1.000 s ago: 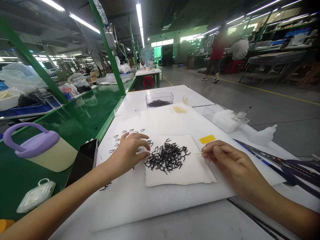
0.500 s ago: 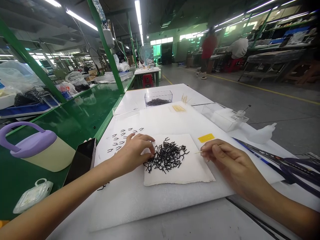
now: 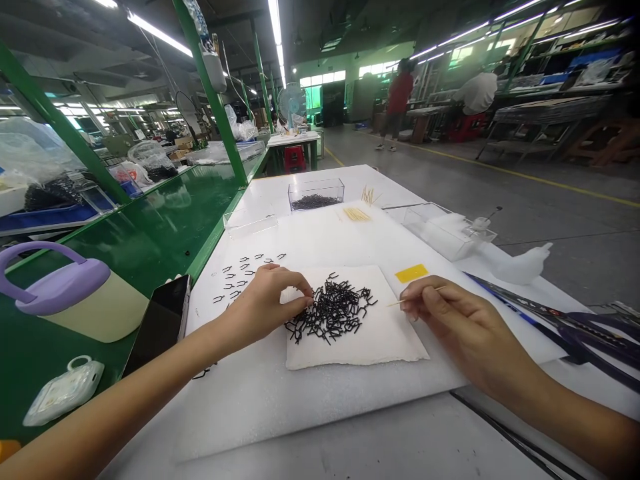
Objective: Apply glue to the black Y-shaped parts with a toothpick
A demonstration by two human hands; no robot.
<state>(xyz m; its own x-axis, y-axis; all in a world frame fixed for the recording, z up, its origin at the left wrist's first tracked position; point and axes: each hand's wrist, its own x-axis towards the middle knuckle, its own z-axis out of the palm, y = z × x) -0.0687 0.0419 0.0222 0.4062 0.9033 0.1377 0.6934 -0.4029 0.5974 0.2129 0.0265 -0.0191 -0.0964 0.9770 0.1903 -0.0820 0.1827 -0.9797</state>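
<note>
Head view, clock centre: the pile of forked black pieces (image 3: 329,311), heaped on a white sheet (image 3: 395,343) with a ragged near edge, which lies on a white foam sheet (image 3: 300,407).
Left hand: at 10 o'clock (image 3: 275,293), fingertips at the pile's edge; thumb and forefinger nearly meet, the gap narrow (I cannot tell whether a piece is pinched there).
Right hand: at 3 o'clock (image 3: 450,310), apart from the pile, thumb and fingers closed on a wooden toothpick (image 3: 394,305) whose tip points toward 9 o'clock.
Laid-out pieces: more forked black pieces (image 3: 230,276) at 10 o'clock, set apart from one another (the left hand and forearm may cover some).
Yellow rectangle: at 2 o'clock (image 3: 411,273), just beyond the right hand.
Toothpick bunch: at 1 o'clock (image 3: 357,214), lying side by side.
Clear box: at 12 o'clock (image 3: 316,192), small dark pieces inside.
Scissors: at 3 o'clock (image 3: 595,340), past the right hand.
Phone: at 9 o'clock (image 3: 159,323), screen dark, with a purple-lidded tumbler (image 3: 95,300) beyond it.
</note>
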